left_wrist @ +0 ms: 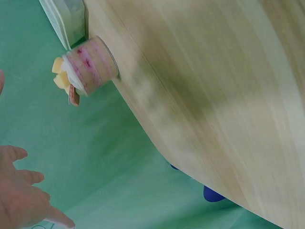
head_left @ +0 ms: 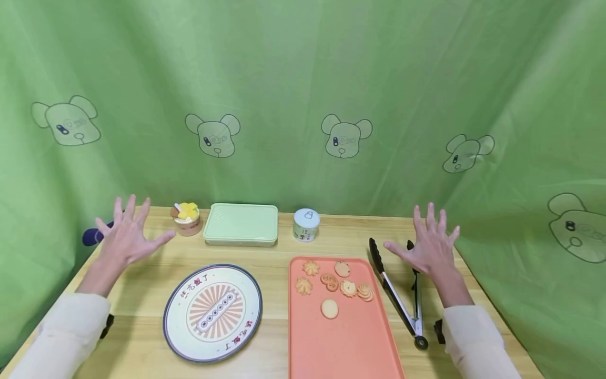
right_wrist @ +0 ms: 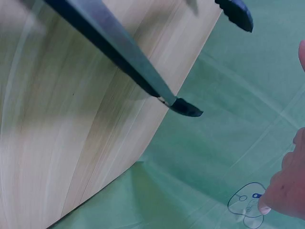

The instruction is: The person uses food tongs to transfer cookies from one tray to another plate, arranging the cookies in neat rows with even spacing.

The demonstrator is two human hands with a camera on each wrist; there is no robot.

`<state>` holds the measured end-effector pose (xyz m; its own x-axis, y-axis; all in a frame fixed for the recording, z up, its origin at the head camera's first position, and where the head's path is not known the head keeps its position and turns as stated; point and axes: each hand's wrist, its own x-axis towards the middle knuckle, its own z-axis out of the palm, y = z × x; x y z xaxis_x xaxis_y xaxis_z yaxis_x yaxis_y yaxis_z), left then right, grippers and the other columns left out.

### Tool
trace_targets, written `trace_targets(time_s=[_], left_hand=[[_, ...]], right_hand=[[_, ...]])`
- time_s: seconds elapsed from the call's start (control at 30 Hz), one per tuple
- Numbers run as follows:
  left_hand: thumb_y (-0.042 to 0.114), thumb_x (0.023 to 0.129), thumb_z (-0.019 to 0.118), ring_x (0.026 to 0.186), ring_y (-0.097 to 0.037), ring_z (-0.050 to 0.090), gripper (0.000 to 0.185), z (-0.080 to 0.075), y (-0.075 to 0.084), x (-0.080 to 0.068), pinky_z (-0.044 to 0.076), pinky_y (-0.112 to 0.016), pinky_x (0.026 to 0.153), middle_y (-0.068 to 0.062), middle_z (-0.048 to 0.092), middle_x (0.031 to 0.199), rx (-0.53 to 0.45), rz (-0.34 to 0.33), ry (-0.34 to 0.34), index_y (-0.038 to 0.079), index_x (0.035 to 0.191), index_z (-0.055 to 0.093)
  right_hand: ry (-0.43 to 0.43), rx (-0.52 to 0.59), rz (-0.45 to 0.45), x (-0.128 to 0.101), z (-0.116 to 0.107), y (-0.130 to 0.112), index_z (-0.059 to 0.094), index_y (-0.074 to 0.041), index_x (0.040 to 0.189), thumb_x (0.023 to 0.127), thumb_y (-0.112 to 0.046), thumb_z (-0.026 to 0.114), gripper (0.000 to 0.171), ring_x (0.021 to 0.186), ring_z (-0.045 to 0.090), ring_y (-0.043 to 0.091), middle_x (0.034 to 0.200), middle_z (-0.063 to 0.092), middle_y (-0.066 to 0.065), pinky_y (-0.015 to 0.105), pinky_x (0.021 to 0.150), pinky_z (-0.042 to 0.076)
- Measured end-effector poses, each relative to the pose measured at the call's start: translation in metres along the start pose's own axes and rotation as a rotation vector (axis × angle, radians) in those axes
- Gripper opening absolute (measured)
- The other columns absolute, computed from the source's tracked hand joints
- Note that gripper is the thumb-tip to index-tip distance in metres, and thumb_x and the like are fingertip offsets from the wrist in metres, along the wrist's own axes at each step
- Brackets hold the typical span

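My left hand (head_left: 127, 238) is spread wide above the table's left side, fingers apart and holding nothing. Nearest to it stands a small dessert cup (head_left: 188, 219) with yellow and white topping, also seen in the left wrist view. My right hand (head_left: 430, 248) is spread too, with nothing in it, over a pair of tongs (head_left: 402, 302). These tongs have black tips and metal arms, splayed apart on the wood. Left of them, a coral tray (head_left: 341, 342) carries several cookies (head_left: 330, 282) of differing shapes toward its far end. A round white plate (head_left: 213, 313) with a blue rim lies left of the tray.
Along the back edge are a pale green lidded box (head_left: 241, 224) and a small can (head_left: 306, 225) with a white lid. A dark blue object (head_left: 92, 236) shows at the left edge, partly behind my left hand. Green curtains (head_left: 284, 63) surround the wooden table.
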<state>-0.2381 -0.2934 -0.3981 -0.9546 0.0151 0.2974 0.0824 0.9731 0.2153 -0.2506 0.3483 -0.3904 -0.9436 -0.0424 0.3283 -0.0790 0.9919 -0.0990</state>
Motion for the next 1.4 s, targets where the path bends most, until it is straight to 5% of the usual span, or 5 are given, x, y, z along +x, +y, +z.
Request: trace_targets(time_s=[0.3,0.63,0.77,1.1,1.4], left_hand=[[0.065,0.081,0.053,0.140,-0.053,0.001,0.100,0.007,0.009,-0.010,0.009,-0.080,0.097,-0.030,0.004,0.155,-0.072,0.055,-0.019,0.006,0.151,0.012],[0.055,0.082,0.062,0.137,-0.054,0.017,0.096,0.013,0.026,-0.028,0.019,-0.074,0.100,-0.031,0.013,0.153,-0.251,0.085,-0.161,0.002,0.149,0.018],[0.047,0.083,0.066,0.133,-0.055,0.026,0.091,0.016,0.026,-0.031,0.023,-0.070,0.102,-0.032,0.022,0.150,-0.315,0.094,-0.221,0.000,0.148,0.023],[0.034,0.080,0.073,0.110,-0.045,0.057,0.076,0.033,0.021,-0.045,0.051,-0.053,0.083,-0.030,0.046,0.137,-0.464,0.061,-0.341,-0.001,0.139,0.039],[0.021,0.074,0.077,0.099,-0.028,0.063,0.065,0.044,0.021,-0.051,0.054,-0.033,0.080,-0.026,0.054,0.128,-0.649,0.046,-0.452,-0.003,0.128,0.050]], right_hand=[[-0.018,0.016,-0.003,-0.017,-0.002,-0.009,-0.003,-0.009,0.152,0.075,-0.071,0.056,0.115,0.140,-0.010,0.052,0.155,-0.019,0.017,0.079,0.097,-0.005],[-0.106,0.167,0.089,-0.041,-0.001,-0.007,-0.002,0.000,0.150,0.079,-0.067,0.056,0.114,0.136,-0.007,0.059,0.154,-0.015,0.026,0.082,0.094,-0.002],[-0.176,0.254,0.149,-0.049,-0.001,-0.009,-0.008,0.004,0.148,0.081,-0.066,0.055,0.116,0.134,0.000,0.061,0.152,-0.015,0.030,0.080,0.096,0.009],[-0.335,0.313,0.262,-0.070,0.009,-0.017,-0.009,0.018,0.141,0.080,-0.071,0.052,0.124,0.129,0.014,0.065,0.144,0.002,0.047,0.070,0.103,0.022],[-0.379,0.263,0.295,-0.082,0.017,-0.022,-0.008,0.023,0.138,0.078,-0.070,0.055,0.127,0.123,0.021,0.067,0.138,0.010,0.053,0.069,0.098,0.030]])
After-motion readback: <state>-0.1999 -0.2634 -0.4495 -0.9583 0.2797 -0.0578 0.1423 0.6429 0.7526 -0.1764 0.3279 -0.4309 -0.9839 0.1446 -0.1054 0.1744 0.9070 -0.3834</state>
